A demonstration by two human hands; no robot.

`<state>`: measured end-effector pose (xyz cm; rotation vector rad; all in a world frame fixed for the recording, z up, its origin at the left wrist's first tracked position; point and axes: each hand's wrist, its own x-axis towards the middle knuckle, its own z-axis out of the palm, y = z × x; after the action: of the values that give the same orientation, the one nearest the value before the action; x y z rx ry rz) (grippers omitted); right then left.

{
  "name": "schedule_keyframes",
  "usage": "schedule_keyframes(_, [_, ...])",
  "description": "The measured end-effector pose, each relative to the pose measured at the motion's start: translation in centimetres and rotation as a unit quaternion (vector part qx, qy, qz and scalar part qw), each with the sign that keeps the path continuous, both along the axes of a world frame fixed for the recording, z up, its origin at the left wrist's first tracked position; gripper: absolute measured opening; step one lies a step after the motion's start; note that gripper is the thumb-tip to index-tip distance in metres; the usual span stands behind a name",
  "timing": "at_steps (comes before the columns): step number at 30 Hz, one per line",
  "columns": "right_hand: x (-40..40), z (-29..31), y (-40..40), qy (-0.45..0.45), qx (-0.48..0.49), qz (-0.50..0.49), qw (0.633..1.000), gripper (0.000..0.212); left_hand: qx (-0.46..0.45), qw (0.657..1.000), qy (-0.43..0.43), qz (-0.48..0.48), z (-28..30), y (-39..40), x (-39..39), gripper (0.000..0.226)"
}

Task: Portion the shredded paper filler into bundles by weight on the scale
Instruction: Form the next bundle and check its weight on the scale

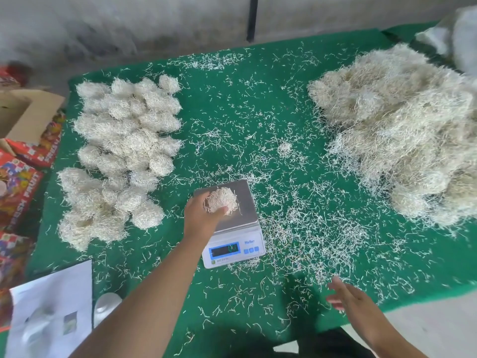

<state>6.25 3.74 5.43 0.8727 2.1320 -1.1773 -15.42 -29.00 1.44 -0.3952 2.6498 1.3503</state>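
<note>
A white digital scale (233, 244) with a steel platform stands on the green mat (232, 112) near the middle. My left hand (202, 215) grips a round bundle of shredded paper (222, 201) over the platform. My right hand (348, 297) hovers above the mat's near edge, fingers straight, holding nothing. A big loose heap of shredded paper (402, 130) lies on the right. Several finished bundles (121, 151) are grouped on the left.
Loose shreds litter the mat, with a small clump (284, 148) beyond the scale. White sheets (54, 311) lie at the near left. An open cardboard box (23, 115) and red fruit cartons (18, 187) stand off the left edge. A white bag (462, 40) sits far right.
</note>
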Motion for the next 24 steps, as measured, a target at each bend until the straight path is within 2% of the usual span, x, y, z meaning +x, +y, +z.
schedule_keyframes(3, [-0.6,0.0,-0.6,0.012,-0.003,0.004,1.0,0.068,-0.002,1.0,0.008,0.016,0.2,-1.6,1.6,0.068])
schedule_keyframes(13, [-2.7,-1.1,-2.9,0.038,-0.015,0.06,0.997,0.046,0.003,0.996,-0.003,0.091,0.2,-7.0,8.1,0.03])
schedule_keyframes(24, [-2.8,-0.5,-2.7,0.087,-0.008,0.076,0.993,0.036,0.027,0.993,-0.011,0.117,-0.3,-6.4,9.3,0.023])
